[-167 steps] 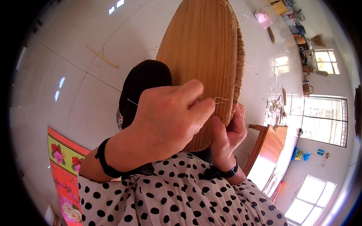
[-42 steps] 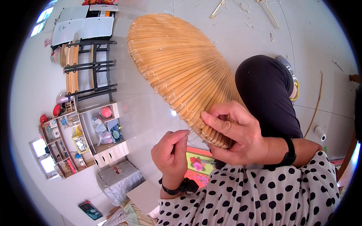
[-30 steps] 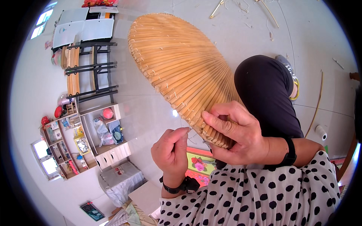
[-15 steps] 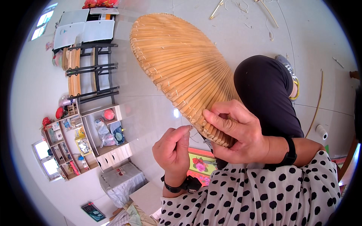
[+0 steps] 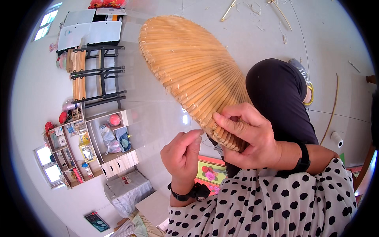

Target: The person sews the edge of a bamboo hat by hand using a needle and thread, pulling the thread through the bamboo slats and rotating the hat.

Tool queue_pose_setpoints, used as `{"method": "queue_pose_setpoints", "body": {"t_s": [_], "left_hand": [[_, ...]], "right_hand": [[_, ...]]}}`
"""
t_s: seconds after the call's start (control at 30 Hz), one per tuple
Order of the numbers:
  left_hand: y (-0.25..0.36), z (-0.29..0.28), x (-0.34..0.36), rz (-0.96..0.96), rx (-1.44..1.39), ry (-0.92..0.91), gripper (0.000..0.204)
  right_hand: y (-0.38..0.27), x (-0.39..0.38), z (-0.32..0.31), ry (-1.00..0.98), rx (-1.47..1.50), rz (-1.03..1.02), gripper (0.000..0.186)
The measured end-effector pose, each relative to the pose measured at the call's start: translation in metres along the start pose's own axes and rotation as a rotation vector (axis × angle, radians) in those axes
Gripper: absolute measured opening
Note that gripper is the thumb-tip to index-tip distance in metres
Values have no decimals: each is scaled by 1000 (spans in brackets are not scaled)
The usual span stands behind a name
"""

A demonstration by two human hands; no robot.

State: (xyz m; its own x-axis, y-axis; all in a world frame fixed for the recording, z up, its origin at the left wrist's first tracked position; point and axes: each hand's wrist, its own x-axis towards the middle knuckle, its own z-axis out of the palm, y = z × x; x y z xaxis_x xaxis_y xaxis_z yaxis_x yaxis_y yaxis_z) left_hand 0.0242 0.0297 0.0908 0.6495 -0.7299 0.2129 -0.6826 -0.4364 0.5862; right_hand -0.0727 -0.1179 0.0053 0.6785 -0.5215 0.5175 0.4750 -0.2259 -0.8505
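A round, tan disc of many thin stalks [image 5: 193, 63], stitched with pale thread along its rim, is held tilted before me. My right hand [image 5: 250, 128] grips its near edge, the thumb on the upper face and the fingers curled beneath. Just left of that edge, my left hand [image 5: 181, 152] is closed in a pinch, thumb against forefinger, its tips at the rim. Whatever sits between those tips is too small to make out. A fine thread shows faintly beside them. The disc's underside is hidden.
My bent knee [image 5: 276, 91] stands right of the disc. On the tiled floor lie a white thread spool [image 5: 336, 139], a long thin stalk [image 5: 334, 108] and scattered scraps. A shelf unit [image 5: 83, 152] and folding frames [image 5: 100, 75] stand at left.
The disc has shifted very slightly to the right and down in view. My left fingertips have moved up a little, still pinched beside the rim; my right hand keeps its grip.
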Motion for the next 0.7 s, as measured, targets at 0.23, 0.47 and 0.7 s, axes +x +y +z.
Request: {"method": "queue_pose_setpoints", "body": {"t_s": [0.23,0.47,0.7], "left_hand": [[10,-2,-12,-254,-120,10,9],[8,1,-17,-219,-57,47,8],[7,7,-12,-108,6,89,7]], "right_hand": [[-1,3,0,-49,-23,1,61],[-1,1,1,-43,-5,2,60],[0,1,1,-12,6,-17,63]]}}
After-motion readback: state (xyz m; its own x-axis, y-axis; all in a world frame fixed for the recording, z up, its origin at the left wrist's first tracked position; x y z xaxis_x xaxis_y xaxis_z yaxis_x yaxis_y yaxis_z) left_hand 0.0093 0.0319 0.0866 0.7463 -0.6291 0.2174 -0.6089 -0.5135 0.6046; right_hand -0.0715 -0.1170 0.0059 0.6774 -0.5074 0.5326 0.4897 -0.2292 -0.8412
